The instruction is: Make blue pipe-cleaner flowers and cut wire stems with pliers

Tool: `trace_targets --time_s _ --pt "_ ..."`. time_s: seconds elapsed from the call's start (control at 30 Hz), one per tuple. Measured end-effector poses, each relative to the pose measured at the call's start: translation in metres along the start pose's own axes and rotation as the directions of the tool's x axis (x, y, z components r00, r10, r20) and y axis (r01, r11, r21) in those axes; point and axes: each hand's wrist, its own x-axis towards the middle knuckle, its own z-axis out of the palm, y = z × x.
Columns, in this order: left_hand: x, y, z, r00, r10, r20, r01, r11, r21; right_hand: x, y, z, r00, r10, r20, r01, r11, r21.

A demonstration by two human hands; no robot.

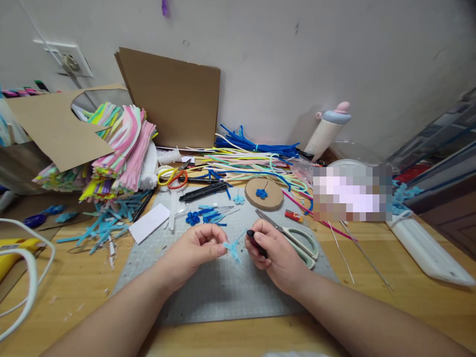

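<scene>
While above mat [223, 297] near wall [267, 59], left hand [199, 245] around flower [233, 251], right [278, 255] around black object [259, 244].

a small light blue fuzzy flower [232, 250], petals splayed and tilted, hangs over the grey mat; a stubby black tool [257, 243] slants just beside it.

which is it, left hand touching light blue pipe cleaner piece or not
Touching: the head view shows the left hand pinching the light blue pipe cleaner piece by its edge.
</scene>
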Motion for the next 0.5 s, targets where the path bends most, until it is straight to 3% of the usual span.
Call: trace_targets --time_s 0.4,0.5 --pt "0.001 -0.0016 -0.0009 1.0 0.023 0.01 -0.023 0.999 0.048 -0.0021 0.0032 -0.0019 0.998 -0.028 0.047 0.029 0.999 -0.015" --pt "-0.0009 -0.0003 -0.0025 0.989 0.142 -0.042 -0.127 0.96 0.25 -0.0021 0.0026 -0.0015 0.999 -0.039 0.037 0.039 0.999 0.001"
